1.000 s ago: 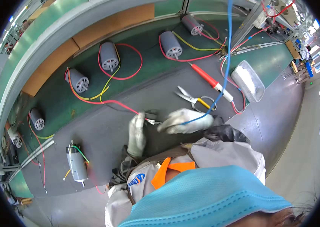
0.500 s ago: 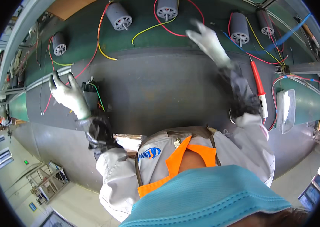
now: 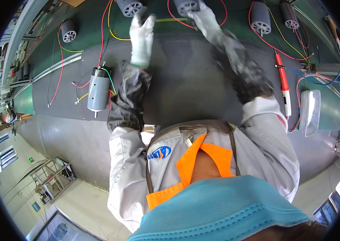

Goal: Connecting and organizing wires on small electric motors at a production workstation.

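Note:
My white-gloved left hand [image 3: 142,40] is raised over the far side of the bench, fingers apart. Just beyond it is a grey electric motor [image 3: 127,6]; a yellow-green wire [image 3: 171,19] runs beside its fingertips, and I cannot tell if they touch. My right hand [image 3: 206,22], also gloved, has its fingers on the shaft end of another grey electric motor [image 3: 186,5], partly hiding it. A red wire [image 3: 173,17] loops from that motor. Left of my left forearm, a separate grey motor [image 3: 98,89] with green, yellow and red wires lies on the dark mat.
More wired motors stand along the green back strip: one at far left [image 3: 69,31], one at right [image 3: 260,18] and a smaller one [image 3: 289,15]. A red-and-white probe [image 3: 283,84] lies on the mat's right, beside a clear plastic tray [image 3: 310,113].
My left hand has moved right and away from me, off the motor on the mat, to the back row. My right hand has gone from above the mat's far edge onto the middle motor.

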A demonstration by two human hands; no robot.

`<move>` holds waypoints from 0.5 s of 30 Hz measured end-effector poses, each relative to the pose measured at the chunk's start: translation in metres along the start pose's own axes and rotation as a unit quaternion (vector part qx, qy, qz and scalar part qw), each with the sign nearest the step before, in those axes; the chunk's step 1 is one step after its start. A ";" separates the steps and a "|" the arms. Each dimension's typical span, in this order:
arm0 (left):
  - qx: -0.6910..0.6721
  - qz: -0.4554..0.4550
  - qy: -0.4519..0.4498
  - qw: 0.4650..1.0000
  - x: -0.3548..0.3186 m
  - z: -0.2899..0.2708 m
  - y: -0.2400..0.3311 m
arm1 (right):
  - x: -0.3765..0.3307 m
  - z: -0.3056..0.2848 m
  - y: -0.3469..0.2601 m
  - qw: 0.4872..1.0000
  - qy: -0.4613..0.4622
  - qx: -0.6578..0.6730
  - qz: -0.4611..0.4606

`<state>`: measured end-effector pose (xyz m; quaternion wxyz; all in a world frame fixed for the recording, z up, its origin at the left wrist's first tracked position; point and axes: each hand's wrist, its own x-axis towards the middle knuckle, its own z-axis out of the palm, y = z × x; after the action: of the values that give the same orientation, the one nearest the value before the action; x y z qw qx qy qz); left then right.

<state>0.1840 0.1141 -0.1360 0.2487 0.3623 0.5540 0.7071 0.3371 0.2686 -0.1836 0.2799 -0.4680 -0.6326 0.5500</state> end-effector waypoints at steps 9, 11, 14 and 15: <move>0.060 -0.377 -0.223 0.897 -0.132 -0.030 0.062 | -0.280 -0.063 -0.013 0.951 -0.196 -0.195 -0.136; 0.025 -0.477 -0.242 0.845 -0.146 -0.042 0.080 | -0.299 -0.055 -0.005 0.931 -0.268 -0.244 -0.025; 0.163 -0.459 -0.346 0.802 -0.143 -0.045 0.101 | -0.312 -0.053 0.000 0.885 -0.305 -0.340 -0.089; 0.138 -0.531 -0.322 0.771 -0.141 -0.046 0.108 | -0.313 -0.055 -0.002 0.879 -0.286 -0.358 -0.127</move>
<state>0.2400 -0.0479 -0.0712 0.6958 0.2469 0.6376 0.2201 0.5110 0.0105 -0.1179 -0.0325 -0.2739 -0.8931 0.3553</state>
